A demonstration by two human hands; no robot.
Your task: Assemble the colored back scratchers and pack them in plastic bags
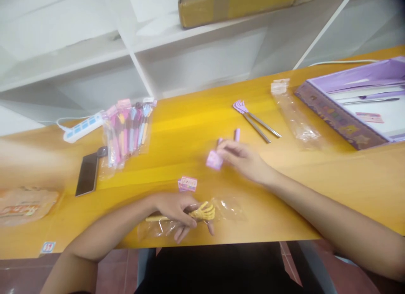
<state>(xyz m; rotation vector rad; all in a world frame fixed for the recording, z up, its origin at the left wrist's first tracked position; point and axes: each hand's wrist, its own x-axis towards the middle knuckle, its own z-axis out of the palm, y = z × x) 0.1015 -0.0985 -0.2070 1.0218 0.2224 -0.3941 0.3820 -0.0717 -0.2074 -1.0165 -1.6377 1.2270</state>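
My left hand (179,211) is closed around a yellow back scratcher (204,211) and its clear plastic bag (229,207) near the front edge of the table. The claw end points right, past my fingers. In a pinch, my right hand (243,159) holds a small purple printed card (214,160), somewhat blurred, above the middle of the table. Just behind this hand is a short purple tube (237,135); another purple piece shows partly at the fingertips. Small printed cards (187,184) lie overlapping behind my left hand.
Two metal-handled purple claws (256,121) lie farther back, beside an unfilled clear bag (295,112). A purple box (341,117) holds more pieces at right. Bagged back scratchers (129,131), a power strip (84,127) and a phone (87,173) are at left.
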